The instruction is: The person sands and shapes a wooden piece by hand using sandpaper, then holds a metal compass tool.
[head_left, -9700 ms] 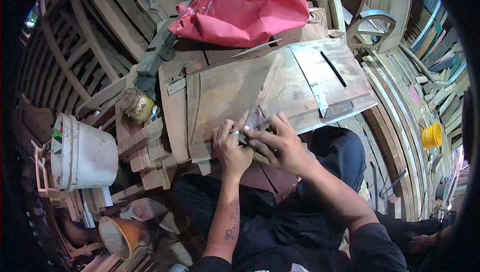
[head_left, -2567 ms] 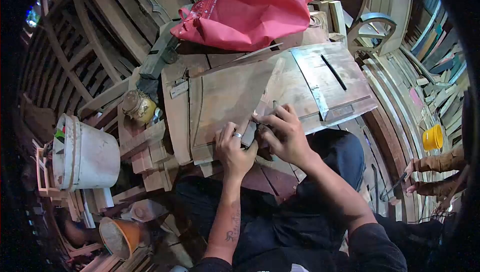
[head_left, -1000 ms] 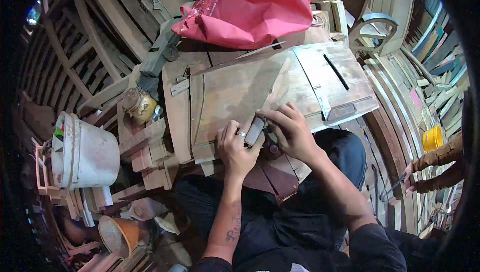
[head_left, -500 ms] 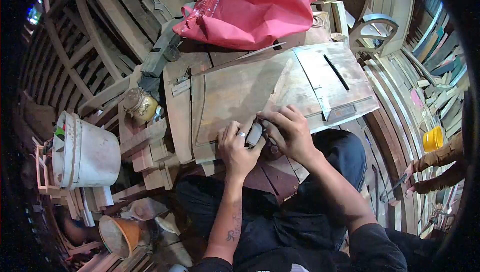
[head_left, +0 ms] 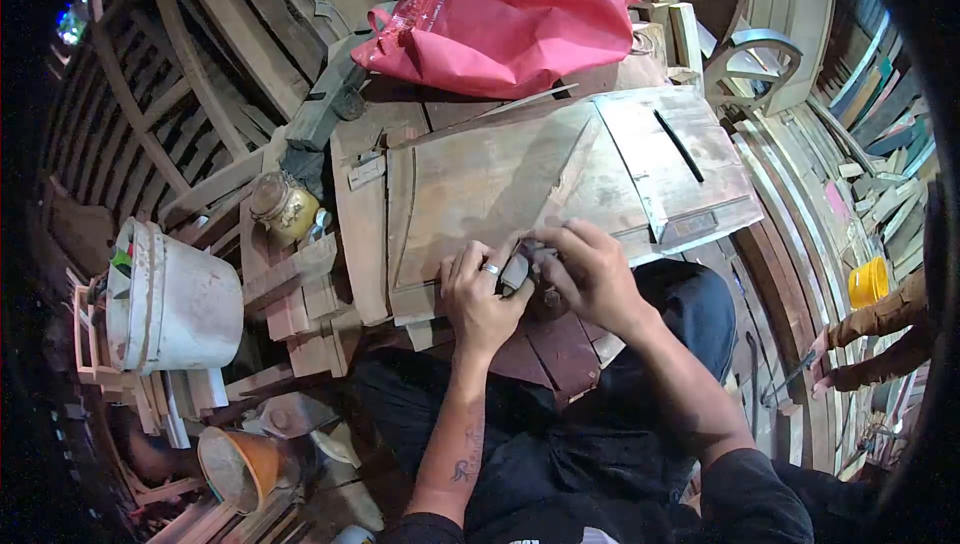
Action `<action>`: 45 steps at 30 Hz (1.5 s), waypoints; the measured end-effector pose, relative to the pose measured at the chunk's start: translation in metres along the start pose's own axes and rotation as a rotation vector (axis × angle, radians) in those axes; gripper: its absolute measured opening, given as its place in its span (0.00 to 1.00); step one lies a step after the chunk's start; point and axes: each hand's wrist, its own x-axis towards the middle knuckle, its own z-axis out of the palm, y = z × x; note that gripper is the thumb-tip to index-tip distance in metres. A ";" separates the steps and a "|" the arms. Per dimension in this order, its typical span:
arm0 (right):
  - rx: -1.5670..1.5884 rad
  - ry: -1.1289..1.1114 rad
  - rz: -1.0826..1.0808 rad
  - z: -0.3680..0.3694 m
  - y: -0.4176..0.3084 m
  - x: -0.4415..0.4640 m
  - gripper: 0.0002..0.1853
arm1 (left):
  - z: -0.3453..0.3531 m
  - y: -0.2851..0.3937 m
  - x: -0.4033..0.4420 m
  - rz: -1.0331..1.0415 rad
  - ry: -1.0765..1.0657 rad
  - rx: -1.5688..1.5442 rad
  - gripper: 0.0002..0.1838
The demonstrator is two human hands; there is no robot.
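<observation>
My left hand [head_left: 480, 294], a ring on one finger, is closed around a small grey block [head_left: 514, 272] above the near edge of a wooden panel [head_left: 480, 194]. Close against it, my right hand [head_left: 592, 274] has its fingers bent and pinched at the block's dark right side. What exactly those fingertips grip is partly hidden; a dark edge shows between them. Below the hands, a dark rounded piece [head_left: 548, 302] is partly covered. The panel lies flat, with a dark slot [head_left: 678, 146] toward its right end.
A red bag [head_left: 500, 24] lies behind the panel. At left are a white bucket [head_left: 190, 299], a jar [head_left: 285, 209] and an orange container [head_left: 250, 469]. Stacked planks [head_left: 780, 244] run along the right. Another person's hands [head_left: 822, 364] hold a thin tool there, near a yellow container [head_left: 868, 282].
My right hand's fingers have shifted slightly along the block and curled more. The block stays in my left hand. The whole view has moved a little.
</observation>
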 end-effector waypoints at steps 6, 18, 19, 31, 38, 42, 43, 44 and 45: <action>0.030 0.151 0.141 -0.001 0.018 0.007 0.16 | 0.003 0.001 0.001 -0.018 0.006 -0.033 0.26; 0.028 0.163 0.064 0.000 0.020 0.002 0.16 | -0.001 0.002 0.001 0.032 0.005 -0.052 0.26; 0.028 0.187 0.070 0.001 0.019 0.002 0.15 | -0.001 0.002 0.001 0.029 0.003 -0.060 0.26; 0.108 0.117 0.147 -0.002 0.014 0.003 0.09 | -0.002 0.004 0.002 0.026 -0.002 -0.049 0.26; 0.157 0.048 0.133 -0.004 0.009 0.001 0.08 | 0.000 -0.002 -0.001 0.074 -0.010 -0.050 0.27; 0.168 0.064 0.304 -0.012 0.012 0.005 0.10 | 0.000 0.002 0.001 0.049 -0.011 -0.070 0.28; 0.145 0.028 0.231 -0.012 0.008 0.002 0.11 | -0.001 0.001 0.001 0.048 -0.009 -0.059 0.28; 0.124 -0.008 0.161 -0.010 0.005 -0.003 0.13 | 0.000 0.000 0.000 0.046 -0.011 -0.057 0.28; 0.154 -0.025 0.128 -0.005 0.002 -0.006 0.14 | 0.000 -0.001 0.000 0.050 -0.006 -0.083 0.27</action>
